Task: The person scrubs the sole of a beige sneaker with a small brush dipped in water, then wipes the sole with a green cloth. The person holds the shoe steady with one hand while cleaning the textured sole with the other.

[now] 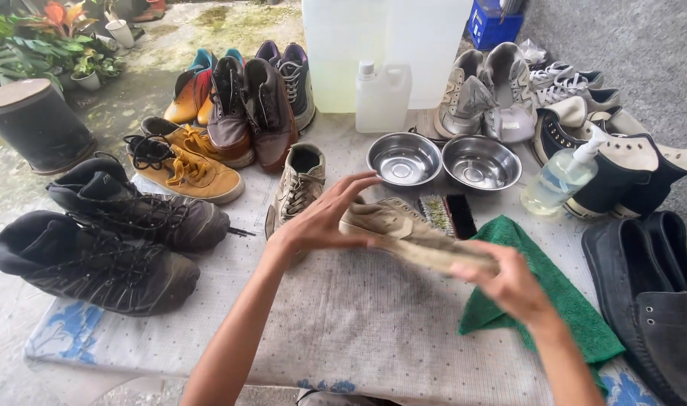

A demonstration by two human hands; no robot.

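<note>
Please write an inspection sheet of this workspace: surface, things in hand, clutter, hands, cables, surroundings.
Surface: low table under a pale dotted cloth.
Job's things: beige shoe held above the cloth; green cloth, brush, two steel bowls, pump bottle close by.
Clutter: many other shoes, black boots, tan shoes, white jug.
Hands: left hand grips the shoe's toe end, right hand its heel end.
Cables: nothing seen.
Surroundings: concrete ground, potted plants, dark bin.

Beige shoe (404,229): matt, worn suede-like cloth. Two bowls (404,159): glossy polished metal. Towel (565,297): green, rough terry cloth. Pump bottle (561,180): clear smooth plastic. Jug (382,98): white matt plastic. Table (358,323) cover: textured, speckled cloth.
</note>
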